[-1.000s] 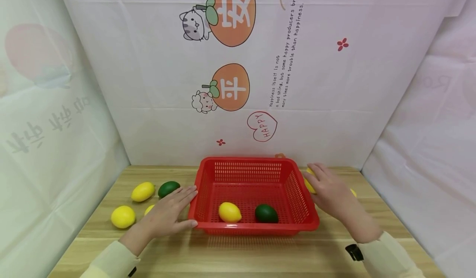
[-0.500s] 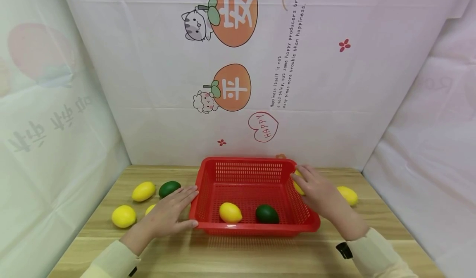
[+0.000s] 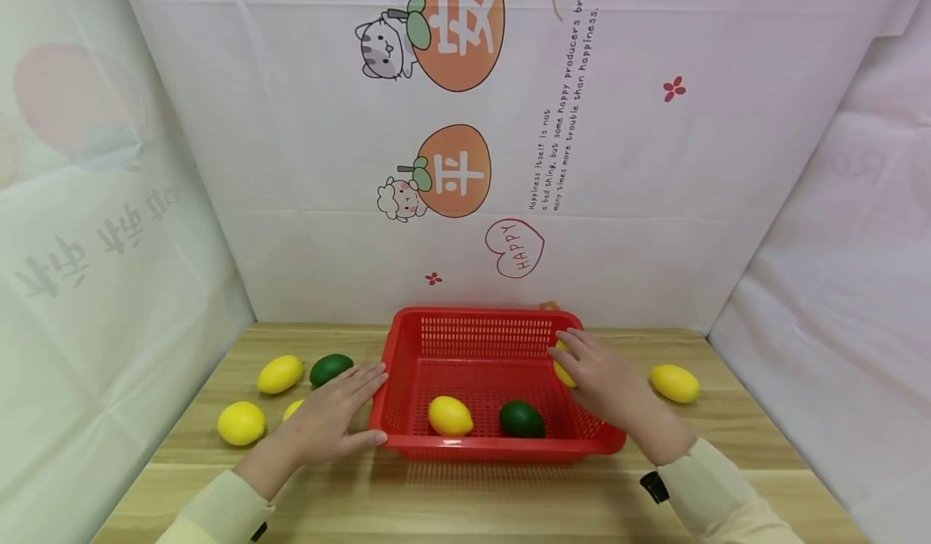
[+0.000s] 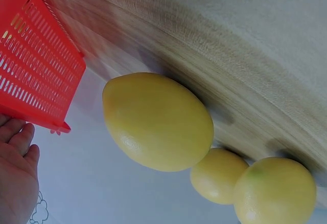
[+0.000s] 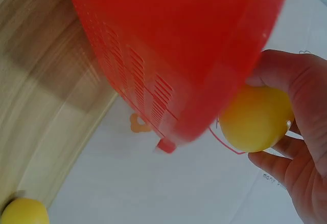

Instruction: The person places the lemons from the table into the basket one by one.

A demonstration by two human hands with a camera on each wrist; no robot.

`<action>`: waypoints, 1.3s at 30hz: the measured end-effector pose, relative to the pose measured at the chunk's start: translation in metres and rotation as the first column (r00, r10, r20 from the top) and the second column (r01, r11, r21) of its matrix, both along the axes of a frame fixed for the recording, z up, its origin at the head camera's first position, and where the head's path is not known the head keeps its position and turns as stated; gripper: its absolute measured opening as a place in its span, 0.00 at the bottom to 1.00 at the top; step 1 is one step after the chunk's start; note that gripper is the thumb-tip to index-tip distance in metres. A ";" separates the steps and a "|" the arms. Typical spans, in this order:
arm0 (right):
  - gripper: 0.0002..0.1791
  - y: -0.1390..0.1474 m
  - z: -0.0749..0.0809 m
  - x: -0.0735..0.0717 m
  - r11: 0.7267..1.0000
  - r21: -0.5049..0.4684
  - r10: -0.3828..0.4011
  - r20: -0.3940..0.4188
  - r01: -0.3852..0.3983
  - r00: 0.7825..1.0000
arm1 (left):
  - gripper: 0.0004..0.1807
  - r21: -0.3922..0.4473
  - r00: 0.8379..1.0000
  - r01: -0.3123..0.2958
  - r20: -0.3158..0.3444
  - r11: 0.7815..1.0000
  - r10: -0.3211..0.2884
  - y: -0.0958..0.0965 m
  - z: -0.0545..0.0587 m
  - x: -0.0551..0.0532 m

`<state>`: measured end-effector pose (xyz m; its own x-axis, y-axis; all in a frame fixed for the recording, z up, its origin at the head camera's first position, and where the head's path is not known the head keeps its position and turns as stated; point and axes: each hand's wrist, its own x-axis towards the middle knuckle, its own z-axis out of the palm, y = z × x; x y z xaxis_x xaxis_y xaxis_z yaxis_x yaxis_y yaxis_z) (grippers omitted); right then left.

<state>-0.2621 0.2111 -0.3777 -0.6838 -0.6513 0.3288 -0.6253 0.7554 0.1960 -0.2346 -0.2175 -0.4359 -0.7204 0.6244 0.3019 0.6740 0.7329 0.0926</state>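
A red perforated basket (image 3: 483, 444) sits on the wooden table, with a yellow lemon (image 3: 450, 416) and a dark green lemon-shaped fruit (image 3: 521, 419) lying inside near its front wall. My right hand (image 3: 607, 378) reaches over the basket's right rim and holds another lemon (image 5: 257, 119) between thumb and fingers, above the basket's inside. At the other side, my left hand (image 3: 330, 419) rests with extended fingers against the left rim; it holds nothing. In the left wrist view its fingers (image 4: 20, 139) touch the rim from outside.
Left of the basket lie several fruits: yellow lemons (image 3: 280, 375) (image 3: 242, 423), one partly hidden by the left hand, and a dark green one (image 3: 330, 368). One lemon (image 3: 675, 384) lies on the right. Printed white cloth (image 3: 618, 269) stands behind and at both sides.
My right hand has moved left with its lemon, from outside the right rim to over the basket. The lemon on the right table has come into full view. My left hand stays put.
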 end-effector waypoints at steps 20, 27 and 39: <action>0.36 -0.010 -0.017 -0.008 1.000 0.001 -0.001 0.100 0.001 0.995 | 0.44 0.007 1.000 0.004 -0.030 1.000 -0.004 -0.001 -0.004 -0.001; 0.36 -0.013 -0.018 -0.009 1.000 -0.004 -0.017 0.129 0.018 0.991 | 0.45 0.010 1.000 0.004 -0.028 1.000 -0.003 -0.002 -0.006 -0.002; 0.36 -0.013 -0.024 -0.008 0.998 -0.012 -0.056 0.244 0.061 0.968 | 0.44 0.012 1.000 -0.002 -0.008 1.000 0.002 -0.001 -0.005 -0.001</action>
